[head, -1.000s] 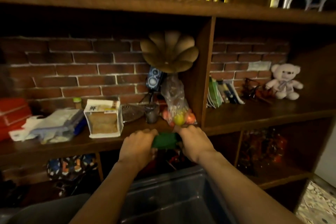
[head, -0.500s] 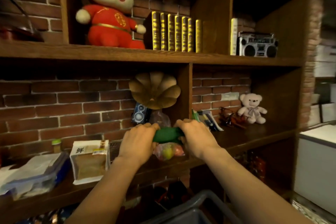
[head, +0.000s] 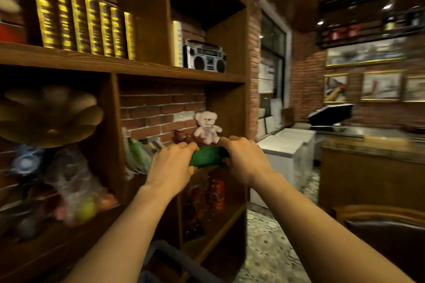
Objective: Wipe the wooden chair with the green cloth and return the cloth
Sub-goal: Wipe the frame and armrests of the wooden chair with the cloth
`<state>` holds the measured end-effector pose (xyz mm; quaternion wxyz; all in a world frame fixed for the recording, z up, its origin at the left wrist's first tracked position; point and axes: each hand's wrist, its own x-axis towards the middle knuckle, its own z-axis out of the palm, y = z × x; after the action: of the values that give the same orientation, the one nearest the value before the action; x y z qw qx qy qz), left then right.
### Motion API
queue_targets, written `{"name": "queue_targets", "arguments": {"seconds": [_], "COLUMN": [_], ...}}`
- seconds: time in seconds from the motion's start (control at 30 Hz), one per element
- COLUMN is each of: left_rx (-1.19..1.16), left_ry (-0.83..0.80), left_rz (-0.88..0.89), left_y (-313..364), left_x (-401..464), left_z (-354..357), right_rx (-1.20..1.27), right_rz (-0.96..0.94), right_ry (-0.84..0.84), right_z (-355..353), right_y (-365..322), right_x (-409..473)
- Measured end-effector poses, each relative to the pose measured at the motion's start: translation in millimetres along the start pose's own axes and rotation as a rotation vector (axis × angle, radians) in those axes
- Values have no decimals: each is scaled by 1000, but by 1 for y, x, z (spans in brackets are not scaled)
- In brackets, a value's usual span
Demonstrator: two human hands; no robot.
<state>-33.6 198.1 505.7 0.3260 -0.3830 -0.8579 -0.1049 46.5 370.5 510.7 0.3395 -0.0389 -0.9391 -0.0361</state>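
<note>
The green cloth (head: 208,156) is bunched into a short roll and held in the air in front of the wooden shelf unit (head: 142,69). My left hand (head: 171,166) grips its left end and my right hand (head: 245,161) grips its right end. Both hands are at chest height, level with the middle shelf. At the bottom right corner, a wooden chair (head: 377,216) with a dark padded back shows only its top edge.
The shelves hold gold-spined books (head: 82,23), a boombox (head: 204,57), a pink teddy bear (head: 207,127) and a bag of fruit (head: 78,193). A grey bin rim (head: 181,259) sits below my arms. White chest units (head: 287,149) and a counter (head: 368,145) stand to the right, over a patterned floor.
My view has swung up and to the right, from the left shelf bay towards the room. Both hands have kept hold of the green cloth and moved rightwards with it.
</note>
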Motion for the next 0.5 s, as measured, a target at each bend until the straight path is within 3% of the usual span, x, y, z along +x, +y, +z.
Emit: {"name": "queue_targets", "arguments": {"seconds": [0.5], "left_rx": [-251], "left_ry": [3], "left_rz": [331], "left_y": [291], "left_x": [110], "left_z": [99], "right_rx": [-203], "right_rz": [348], "right_ry": [-18], "right_z": [-53], "right_y": [280], "right_x": [-134]}}
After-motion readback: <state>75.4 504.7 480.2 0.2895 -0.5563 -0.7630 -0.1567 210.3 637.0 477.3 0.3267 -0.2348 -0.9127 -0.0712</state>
